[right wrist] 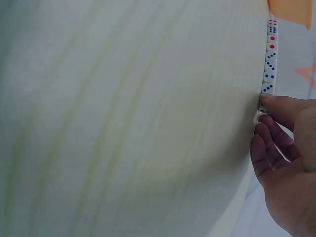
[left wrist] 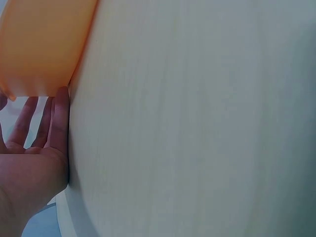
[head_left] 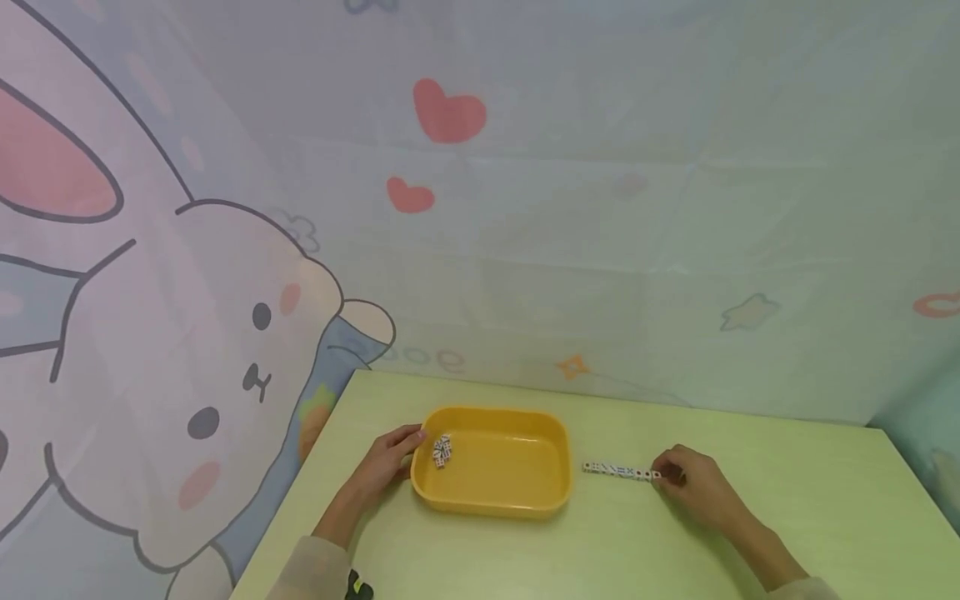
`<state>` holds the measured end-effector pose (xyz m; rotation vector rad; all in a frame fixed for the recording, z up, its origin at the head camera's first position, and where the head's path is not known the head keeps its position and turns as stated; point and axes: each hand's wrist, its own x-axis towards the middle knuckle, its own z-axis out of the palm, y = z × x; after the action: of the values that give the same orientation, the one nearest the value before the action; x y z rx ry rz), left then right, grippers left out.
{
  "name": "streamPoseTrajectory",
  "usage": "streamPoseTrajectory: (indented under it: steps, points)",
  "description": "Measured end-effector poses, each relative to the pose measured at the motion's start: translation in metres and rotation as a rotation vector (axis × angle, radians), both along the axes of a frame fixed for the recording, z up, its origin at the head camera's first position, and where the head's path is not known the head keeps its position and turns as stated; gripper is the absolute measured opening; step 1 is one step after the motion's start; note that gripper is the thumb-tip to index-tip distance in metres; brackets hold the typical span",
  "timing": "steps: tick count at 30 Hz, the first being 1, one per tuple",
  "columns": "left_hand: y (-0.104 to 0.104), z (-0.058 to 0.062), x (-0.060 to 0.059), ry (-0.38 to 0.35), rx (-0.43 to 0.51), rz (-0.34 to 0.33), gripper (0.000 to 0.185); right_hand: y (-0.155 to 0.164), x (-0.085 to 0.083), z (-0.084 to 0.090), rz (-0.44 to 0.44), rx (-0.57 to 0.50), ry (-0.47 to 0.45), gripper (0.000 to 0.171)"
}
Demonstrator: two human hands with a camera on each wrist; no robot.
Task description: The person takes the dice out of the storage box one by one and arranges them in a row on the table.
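Observation:
A yellow tray (head_left: 491, 508) stands on the table, with a small cluster of white dice (head_left: 442, 451) at its left end. My left hand (head_left: 387, 458) holds the tray's left end, thumb at the rim; in the left wrist view its fingers (left wrist: 60, 116) reach the tray's wall. To the right of the tray runs a straight row of dice (head_left: 618, 471), set side by side with red and blue pips. My right hand (head_left: 697, 486) pinches a die at the row's right end. In the right wrist view the thumb (right wrist: 281, 108) partly covers that die.
The pale table (head_left: 600, 550) ends at a printed cloth backdrop (head_left: 600, 250) with a rabbit and hearts. A small black item (head_left: 359, 587) shows near the left sleeve at the bottom.

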<state>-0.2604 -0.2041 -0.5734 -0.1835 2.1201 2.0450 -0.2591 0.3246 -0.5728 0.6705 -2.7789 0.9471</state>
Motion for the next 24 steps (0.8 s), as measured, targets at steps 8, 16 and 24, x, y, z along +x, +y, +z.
streamPoseTrajectory:
  steps: [8, 16, 24]
  points:
    - [0.000, 0.002, 0.001, 0.007, 0.009, -0.011, 0.058, 0.000, 0.005, 0.001, -0.003, -0.030, -0.025, 0.017]
    - [0.002, 0.001, 0.000, 0.012, 0.012, -0.013, 0.058, 0.001, 0.003, 0.002, -0.002, -0.034, -0.030, 0.018]
    - [-0.001, 0.002, 0.001, 0.000, 0.003, -0.019, 0.060, -0.026, 0.008, 0.030, 0.013, -0.096, 0.031, 0.023]
